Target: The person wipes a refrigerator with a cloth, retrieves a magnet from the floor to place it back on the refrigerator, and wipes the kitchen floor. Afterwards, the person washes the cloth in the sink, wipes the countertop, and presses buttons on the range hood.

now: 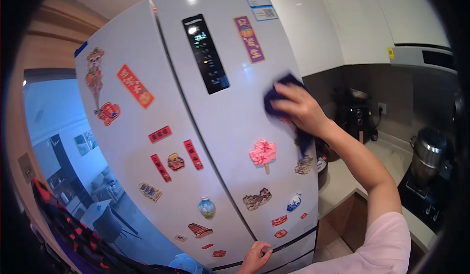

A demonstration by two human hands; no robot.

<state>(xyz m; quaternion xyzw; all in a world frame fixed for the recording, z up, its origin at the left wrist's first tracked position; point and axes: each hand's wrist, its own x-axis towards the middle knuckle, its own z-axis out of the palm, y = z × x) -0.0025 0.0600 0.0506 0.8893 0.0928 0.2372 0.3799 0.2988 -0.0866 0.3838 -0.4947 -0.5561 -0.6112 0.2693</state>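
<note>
Cloth (272, 103) grasped in your right hand (304, 109), press it flat against refrigerator door (220, 119), skirting magnets (263, 151); can't tell whether left hand (254, 259) grips anything.

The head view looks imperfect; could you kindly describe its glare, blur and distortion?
Head view: wide-angle distortion curves the refrigerator, with black corners; bright reflections glare near its top and on the control panel. Also in the head view: the right hand and dark cloth look slightly blurred, probably by motion.
</note>
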